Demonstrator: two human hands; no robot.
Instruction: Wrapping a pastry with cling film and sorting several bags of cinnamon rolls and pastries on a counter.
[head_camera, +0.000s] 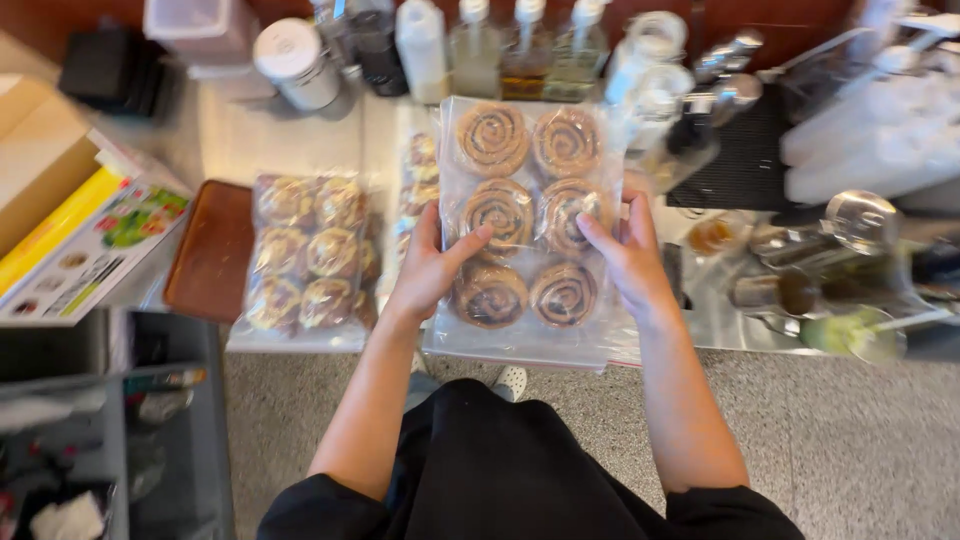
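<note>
1. The left hand grips the left edge of a clear bag of cinnamon rolls, thumb lying across its front, fingers behind.
2. The right hand clasps the bag's right edge the same way, thumb on the front.
3. The bag hangs between both hands, upright, six swirled rolls in two columns.
4. Left of that bag, a second bag of iced pastries lies on the counter, beside a brown tray.

Six spiral cinnamon rolls fill one clear bag, six glazed buns fill another bag, and two hands show.
</note>
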